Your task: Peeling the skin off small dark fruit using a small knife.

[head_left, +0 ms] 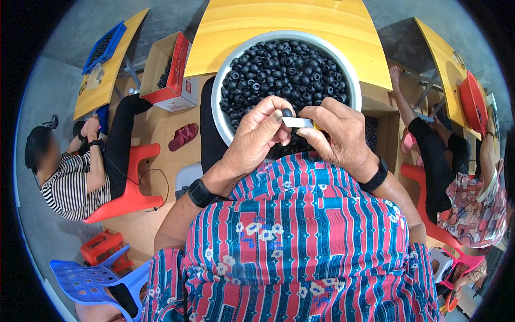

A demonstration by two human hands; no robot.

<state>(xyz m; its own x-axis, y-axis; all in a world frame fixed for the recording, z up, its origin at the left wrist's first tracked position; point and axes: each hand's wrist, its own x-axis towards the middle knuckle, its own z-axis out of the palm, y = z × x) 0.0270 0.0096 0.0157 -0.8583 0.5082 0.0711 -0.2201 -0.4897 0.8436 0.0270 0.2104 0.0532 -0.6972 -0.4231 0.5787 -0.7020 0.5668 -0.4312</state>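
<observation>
Over the near edge of a wide metal basin (219, 102), my left hand (261, 129) pinches a small round black part (287, 113) between thumb and fingers. My right hand (338, 129) is closed around a small knife (296, 122). Its flat pale blade points left, against or just below the black part, and a bit of yellow handle shows at the palm. Many more black parts (284, 70), round and several with a hole, fill the basin beneath both hands.
A yellow table (241, 24) stands behind the basin. At left are a red carton (179, 72), a pink slipper (183, 137) and a seated person (75, 172) on a red stool (131, 177). Another person (456, 188) sits at right beside a red basin (473, 102).
</observation>
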